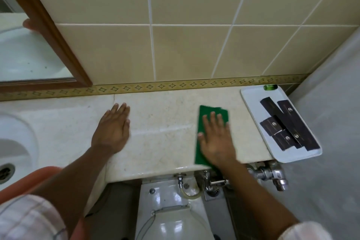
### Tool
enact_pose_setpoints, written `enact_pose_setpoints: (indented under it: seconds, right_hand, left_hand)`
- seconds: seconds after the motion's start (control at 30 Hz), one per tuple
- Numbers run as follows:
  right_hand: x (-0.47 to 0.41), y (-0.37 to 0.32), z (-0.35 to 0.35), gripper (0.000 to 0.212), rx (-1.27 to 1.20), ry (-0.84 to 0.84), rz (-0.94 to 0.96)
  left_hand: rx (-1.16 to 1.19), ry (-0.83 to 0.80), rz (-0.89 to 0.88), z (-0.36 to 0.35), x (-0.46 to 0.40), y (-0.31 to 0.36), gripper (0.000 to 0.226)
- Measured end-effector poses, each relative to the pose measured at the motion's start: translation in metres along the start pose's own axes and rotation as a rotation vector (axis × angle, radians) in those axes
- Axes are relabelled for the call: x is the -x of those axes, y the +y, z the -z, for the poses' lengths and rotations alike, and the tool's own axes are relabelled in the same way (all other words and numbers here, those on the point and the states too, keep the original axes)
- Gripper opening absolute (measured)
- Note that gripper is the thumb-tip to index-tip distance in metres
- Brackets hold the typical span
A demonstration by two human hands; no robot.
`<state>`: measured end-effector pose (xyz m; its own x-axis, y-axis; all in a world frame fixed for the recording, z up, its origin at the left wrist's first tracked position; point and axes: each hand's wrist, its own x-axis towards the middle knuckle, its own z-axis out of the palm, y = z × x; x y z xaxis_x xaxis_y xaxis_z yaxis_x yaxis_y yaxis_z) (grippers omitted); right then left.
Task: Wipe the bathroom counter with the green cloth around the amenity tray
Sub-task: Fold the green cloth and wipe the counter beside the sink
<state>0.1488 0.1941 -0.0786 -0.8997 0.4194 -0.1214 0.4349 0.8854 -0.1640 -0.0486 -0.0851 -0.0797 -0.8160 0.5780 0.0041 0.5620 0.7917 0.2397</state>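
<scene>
- I see one flat green cloth (pixel 206 122) on the pale stone counter (pixel 159 122), at nine o'clock from one white tray (pixel 251 103).
- My right hand (pixel 216 138) lies open, flat on the cloth.
- My left hand (pixel 114 128) lies open, flat on the counter, holding nothing.
- Four black boxes (pixel 288 126) lie on the tray; their writing is too small to read.

R hand (pixel 217 142) flat, fingers spread, pressing green cloth (pixel 206 122) onto counter (pixel 161 122), just left of amenity tray (pixel 251 99), not touching it. L hand (pixel 113 128) flat on bare counter, well left of tray, betw. cloth and sink (pixel 17 142). Tray at counter's R end holds dark packets (pixel 288 128) and, at its far edge, a small green item (pixel 270 87).
</scene>
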Motion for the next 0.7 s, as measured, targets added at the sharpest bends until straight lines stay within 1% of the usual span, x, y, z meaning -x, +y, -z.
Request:
enact_pose_setpoints:
  seconds: [0.1, 0.17, 0.2, 0.27, 0.3, 0.43, 0.5, 0.6, 0.7]
  right_hand:
    - [0.037, -0.091, -0.02, 0.065, -0.034, -0.021, 0.17]
    - [0.05, -0.125, -0.029, 0.063, -0.054, -0.033, 0.256]
    - [0.052, -0.127, -0.029, 0.062, -0.053, -0.038, 0.273]
    - [0.05, -0.107, -0.024, 0.061, -0.053, -0.037, 0.285]
    - [0.05, -0.089, -0.021, 0.061, -0.052, -0.042, 0.263]
    - [0.036, 0.003, -0.006, 0.062, -0.049, 0.016, 0.052]
    - [0.018, 0.033, 0.003, 0.066, -0.032, 0.017, -0.017]
    - [-0.028, 0.029, 0.009, 0.068, 0.003, 0.024, -0.041]
    - [-0.065, -0.024, 0.006, 0.068, 0.037, 0.032, -0.047]
  left_hand:
    - [0.007, -0.004, 0.006, 0.002, -0.001, 0.0, 0.059]
    - [0.011, -0.007, 0.011, 0.002, 0.001, 0.001, 0.055]
    - [0.004, -0.004, 0.012, 0.002, 0.001, 0.001, 0.054]
    - [0.018, 0.003, 0.015, 0.004, 0.002, 0.001, 0.057]
    - [0.025, 0.003, 0.008, 0.005, 0.003, 0.003, 0.059]
    - [0.029, -0.003, 0.009, 0.007, 0.004, 0.009, 0.062]
    - [0.004, -0.001, 0.019, 0.007, 0.005, 0.009, 0.062]
    - [-0.001, 0.001, 0.02, 0.008, -0.001, 0.007, 0.063]
    - [-0.02, 0.007, 0.013, 0.004, 0.003, 0.004, 0.063]
